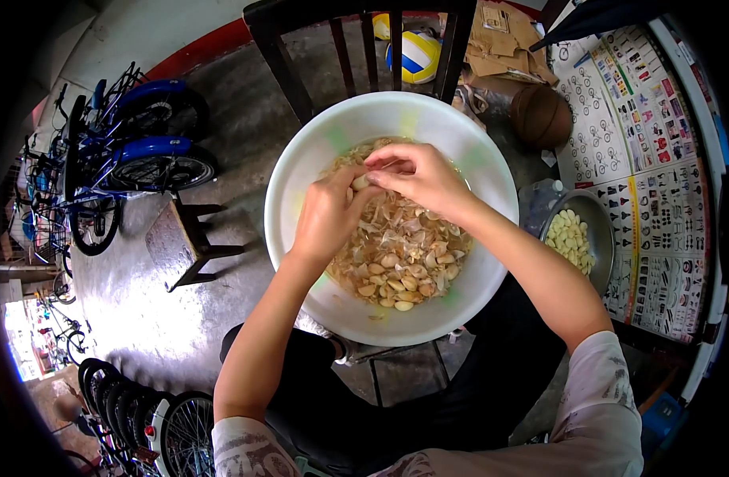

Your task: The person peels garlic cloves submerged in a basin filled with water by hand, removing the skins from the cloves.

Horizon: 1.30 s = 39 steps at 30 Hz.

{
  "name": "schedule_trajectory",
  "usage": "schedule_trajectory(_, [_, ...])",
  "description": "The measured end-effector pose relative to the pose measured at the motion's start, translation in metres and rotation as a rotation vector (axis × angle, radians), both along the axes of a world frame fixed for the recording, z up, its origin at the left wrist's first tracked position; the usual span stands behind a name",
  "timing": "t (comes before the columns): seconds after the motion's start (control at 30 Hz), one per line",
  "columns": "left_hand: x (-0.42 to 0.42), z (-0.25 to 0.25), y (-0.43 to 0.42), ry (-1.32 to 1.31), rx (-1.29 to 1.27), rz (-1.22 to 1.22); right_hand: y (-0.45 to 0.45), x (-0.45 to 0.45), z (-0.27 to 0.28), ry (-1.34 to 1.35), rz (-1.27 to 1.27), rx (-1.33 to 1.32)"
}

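Both of my hands meet above a big white plastic basin [297,294] set in front of me. In it, loose papery skins [408,219] and unpeeled garlic cloves [396,285] lie in water. My left hand [329,205] is closed, its thumb and fingertips pinching a pale garlic clove [360,183]. Against the same clove press the bent fingertips of my right hand [416,176], partly hiding it. To the right of the basin, a metal bowl [608,238] holds peeled garlic cloves [570,240].
A dark wooden chair [281,67] supports the basin's far side. Beyond are a volleyball [414,57], a basketball [542,116] and cardboard [504,48]. At left stand a small stool [178,242] and several bicycles [154,151]. A printed parts poster [627,159] lies at right.
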<state>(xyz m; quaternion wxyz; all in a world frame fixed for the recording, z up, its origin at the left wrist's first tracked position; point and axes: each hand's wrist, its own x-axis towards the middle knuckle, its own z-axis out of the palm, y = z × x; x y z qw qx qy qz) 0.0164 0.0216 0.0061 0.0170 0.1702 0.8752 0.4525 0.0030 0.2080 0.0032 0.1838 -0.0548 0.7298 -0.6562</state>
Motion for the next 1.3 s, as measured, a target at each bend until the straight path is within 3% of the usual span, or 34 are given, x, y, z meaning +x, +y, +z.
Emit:
schedule_trajectory(0.13, [0.002, -0.003, 0.0, 0.068, -0.075, -0.007, -0.001, 0.003, 0.003, 0.015, 0.007, 0.096])
schedule_trajectory(0.4, [0.004, -0.005, -0.002, 0.197, -0.018, 0.077, -0.004, 0.003, 0.0, -0.078, -0.058, -0.099])
schedule_trajectory(0.5, [0.0, 0.0, 0.0, 0.113, 0.043, 0.152, -0.004, 0.003, -0.003, 0.102, -0.058, 0.001])
schedule_trajectory(0.57, [0.001, 0.002, -0.003, -0.009, 0.063, 0.222, -0.005, 0.004, -0.009, 0.08, -0.07, -0.026])
schedule_trajectory(0.8, [0.004, 0.002, -0.003, 0.068, 0.091, 0.145, -0.011, 0.008, -0.003, -0.018, -0.119, -0.148])
schedule_trajectory(1.1, [0.005, 0.0, -0.003, -0.122, 0.27, 0.183, -0.009, 0.01, 0.007, -0.011, -0.13, -0.19])
schedule_trajectory(1.3, [0.008, 0.008, -0.001, 0.18, 0.123, 0.174, -0.013, 0.014, 0.013, 0.004, -0.195, -0.204])
